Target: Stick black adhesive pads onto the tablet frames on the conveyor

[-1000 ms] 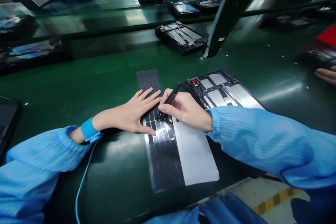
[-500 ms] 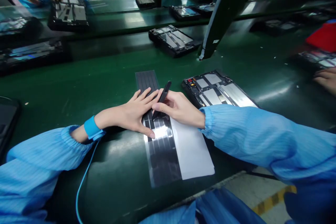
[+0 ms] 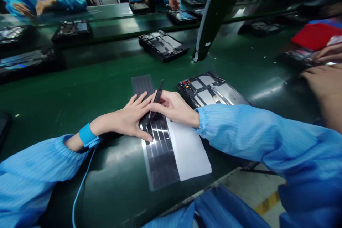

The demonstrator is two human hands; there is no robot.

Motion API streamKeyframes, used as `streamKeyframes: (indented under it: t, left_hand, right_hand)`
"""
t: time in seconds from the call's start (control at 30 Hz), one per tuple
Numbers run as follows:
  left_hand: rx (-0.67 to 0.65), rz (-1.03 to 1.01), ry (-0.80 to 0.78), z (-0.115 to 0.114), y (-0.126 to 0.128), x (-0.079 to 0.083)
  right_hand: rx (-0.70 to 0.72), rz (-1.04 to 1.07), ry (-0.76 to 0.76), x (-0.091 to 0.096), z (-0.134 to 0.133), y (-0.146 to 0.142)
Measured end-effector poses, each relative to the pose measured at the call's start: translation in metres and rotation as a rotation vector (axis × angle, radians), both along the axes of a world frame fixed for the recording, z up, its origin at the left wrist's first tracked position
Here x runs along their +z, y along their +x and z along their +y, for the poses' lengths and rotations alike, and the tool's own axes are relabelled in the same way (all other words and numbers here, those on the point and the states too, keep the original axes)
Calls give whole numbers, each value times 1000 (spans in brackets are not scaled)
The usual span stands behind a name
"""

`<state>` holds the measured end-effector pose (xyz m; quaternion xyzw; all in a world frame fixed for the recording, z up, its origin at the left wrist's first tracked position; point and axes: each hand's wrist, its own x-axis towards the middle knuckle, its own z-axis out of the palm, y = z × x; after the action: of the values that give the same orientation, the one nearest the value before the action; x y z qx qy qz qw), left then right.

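Observation:
A long clear sheet with dark adhesive strips [image 3: 162,164] lies on the green bench. My left hand [image 3: 127,119] rests palm down across it, fingers spread, with a blue wrist strap at the wrist. Black tweezers [image 3: 159,92] are held between the thumb and fingers of my right hand [image 3: 175,107], their tips pointing down at the strips beside my left thumb. Under and right of the strip sheet lies a white sheet of paper [image 3: 191,153]. Beyond my right wrist sits an opened tablet-like device [image 3: 207,87], its inner parts showing.
Another opened device [image 3: 162,44] lies farther back near a dark slanted post [image 3: 207,28]. Several more stand along the bench. A co-worker's hand [image 3: 326,89] reaches in at the right, near a red cloth-like item [image 3: 315,36]. A blue cord [image 3: 80,188] hangs from my wrist strap.
The view has shifted slightly to the right. My hands stay on the strip sheet, with the tweezers a little more upright. At the right, a co-worker's hand has come farther in.

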<state>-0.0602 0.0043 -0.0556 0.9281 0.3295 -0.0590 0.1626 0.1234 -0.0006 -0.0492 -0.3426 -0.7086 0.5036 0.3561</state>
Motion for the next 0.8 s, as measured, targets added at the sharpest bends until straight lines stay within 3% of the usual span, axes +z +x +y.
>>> streamKeyframes:
  t: [0.1, 0.23, 0.37, 0.47, 0.6, 0.8]
  left_hand:
    - [1, 17, 31, 0, -2, -1]
    - [75, -86, 60, 0, 3, 6]
    - [190, -444, 124, -17, 38, 18]
    - [43, -578, 156, -36, 71, 15]
    - [-138, -562, 187, -46, 93, 0]
    - [-193, -474, 168, -45, 92, -7]
  right_hand:
    - [-31, 99, 6, 29, 6, 16]
    - [-101, 0, 57, 57, 10, 71]
    - [-83, -137, -56, 38, 9, 113]
    - [-14, -164, -154, 17, 12, 116]
    - [-26, -153, -174, 9, 17, 109]
    - [-64, -183, -139, 10, 18, 109]
